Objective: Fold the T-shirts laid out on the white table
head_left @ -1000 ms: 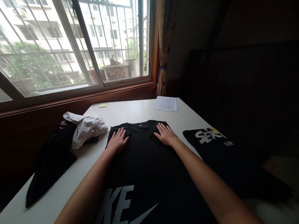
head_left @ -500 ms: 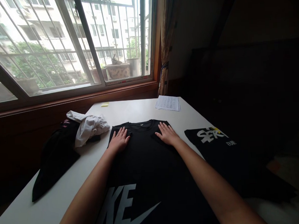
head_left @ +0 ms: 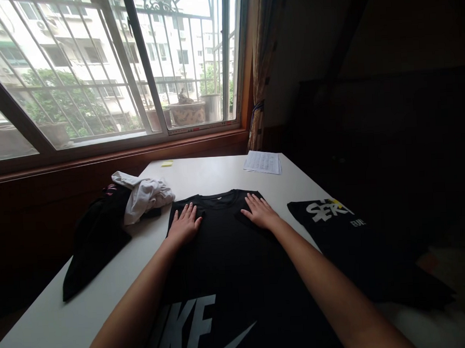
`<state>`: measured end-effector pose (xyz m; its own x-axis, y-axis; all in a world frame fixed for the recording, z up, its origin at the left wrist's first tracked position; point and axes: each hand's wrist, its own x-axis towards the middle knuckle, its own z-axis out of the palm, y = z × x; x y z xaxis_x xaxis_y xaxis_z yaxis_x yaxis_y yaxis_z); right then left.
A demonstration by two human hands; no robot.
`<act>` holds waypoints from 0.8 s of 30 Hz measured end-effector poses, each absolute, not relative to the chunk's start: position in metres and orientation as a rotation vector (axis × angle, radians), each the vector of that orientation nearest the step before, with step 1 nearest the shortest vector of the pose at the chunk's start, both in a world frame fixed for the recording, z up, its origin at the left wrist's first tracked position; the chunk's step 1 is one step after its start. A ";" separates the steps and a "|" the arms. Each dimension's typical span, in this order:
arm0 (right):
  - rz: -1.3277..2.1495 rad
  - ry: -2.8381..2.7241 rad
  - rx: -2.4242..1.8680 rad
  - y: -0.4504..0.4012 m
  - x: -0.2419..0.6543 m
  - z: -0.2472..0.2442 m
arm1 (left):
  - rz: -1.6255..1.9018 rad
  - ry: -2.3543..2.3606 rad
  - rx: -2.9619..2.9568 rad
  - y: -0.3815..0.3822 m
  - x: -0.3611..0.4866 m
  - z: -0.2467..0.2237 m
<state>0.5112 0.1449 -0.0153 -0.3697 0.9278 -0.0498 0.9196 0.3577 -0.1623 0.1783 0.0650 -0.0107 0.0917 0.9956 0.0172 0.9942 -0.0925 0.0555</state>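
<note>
A black T-shirt (head_left: 224, 247) lies spread on the white table (head_left: 201, 173), its collar pointing toward the window. Large grey lettering and a swoosh mark its lower front. My left hand (head_left: 185, 224) rests flat on the shirt near its left shoulder, fingers spread. Near the other shoulder, my right hand (head_left: 259, 211) also presses flat with the fingers apart. The sleeves look tucked in over the body beneath my hands. The bottom of the shirt runs out of view between my forearms.
At left is a heap of clothes, a white garment (head_left: 146, 196) over a black garment (head_left: 98, 243). A dark shirt with white lettering (head_left: 330, 209) lies at right. Papers (head_left: 263, 162) and a yellow note (head_left: 167, 163) sit at the far edge, below the window and curtain (head_left: 258, 120).
The view has shifted slightly, so the window and clothes heap appear a little farther right. Both hands remain flat on the black T-shirt in nearly the same places.
</note>
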 end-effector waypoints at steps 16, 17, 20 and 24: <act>0.273 -2.727 -1.421 0.122 0.470 -0.005 | -0.093 2.310 2.044 -0.024 0.158 -0.007; 0.278 -2.738 -1.394 0.121 0.467 -0.005 | -0.111 2.321 2.023 -0.030 0.156 -0.007; 0.308 -2.764 -1.322 0.122 0.457 -0.003 | -0.131 2.372 1.976 -0.045 0.151 -0.006; 0.325 -2.794 -1.249 0.123 0.441 -0.002 | -0.154 2.425 1.939 -0.061 0.144 -0.006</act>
